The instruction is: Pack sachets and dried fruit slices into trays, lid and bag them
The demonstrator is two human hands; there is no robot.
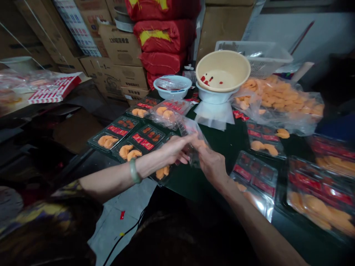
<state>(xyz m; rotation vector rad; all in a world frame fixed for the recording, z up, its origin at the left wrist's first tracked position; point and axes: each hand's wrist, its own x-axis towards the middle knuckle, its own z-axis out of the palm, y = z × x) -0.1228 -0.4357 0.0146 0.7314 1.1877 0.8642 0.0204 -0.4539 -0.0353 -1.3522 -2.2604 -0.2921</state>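
Note:
My left hand (176, 149), with a green bangle (135, 171) on its wrist, reaches over the table's middle. My right hand (212, 159) meets it fingertip to fingertip. Between them is a clear plastic lid (190, 125), tilted and slightly blurred; fingers of both hands close on it. Under my left forearm lies an open black tray (141, 142) with orange crescent-shaped pieces, red packets and dark brown bits. Another such tray (113, 133) sits to its left. A tray partly under my left hand shows orange pieces (162, 172).
Lidded trays (253, 181) and stacked packs (321, 195) stand on the right. Behind are a cream basin (223, 70) on a white bowl, a blue bowl (172, 87) and a big bag of orange pieces (283, 99). Cartons (122, 46) and red bundles (163, 37) rise beyond.

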